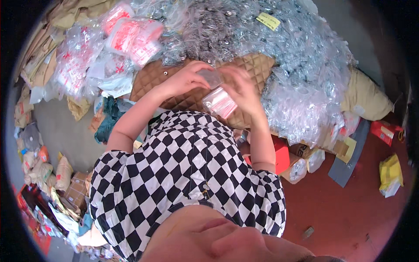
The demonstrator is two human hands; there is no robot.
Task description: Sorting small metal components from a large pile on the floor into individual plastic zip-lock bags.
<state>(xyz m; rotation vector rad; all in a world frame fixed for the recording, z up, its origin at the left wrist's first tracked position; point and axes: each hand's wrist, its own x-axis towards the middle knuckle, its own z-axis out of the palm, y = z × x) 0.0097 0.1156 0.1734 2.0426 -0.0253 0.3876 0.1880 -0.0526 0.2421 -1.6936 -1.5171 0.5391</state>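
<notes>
Above the brown quilted cloth [174, 100], my left hand [192, 79] pinches the edge of a small clear plastic bag [211, 78]. Opposite it, my right hand [242, 89] curves toward the same bag. Motion blurs its fingers, so I cannot make out whether they grip anything. Just below the two hands lies a small stack of clear bags with red print [221, 104], close to my lap. The contents of the small bag, if any, are too faint to tell.
A large heap of filled clear bags [301, 56] spreads beyond the cloth, with a yellow note [268, 21] on it. Red-printed bags [135, 39] lie to the left. At the right are a tan sack [366, 96] and a yellow package [389, 174] on the red floor.
</notes>
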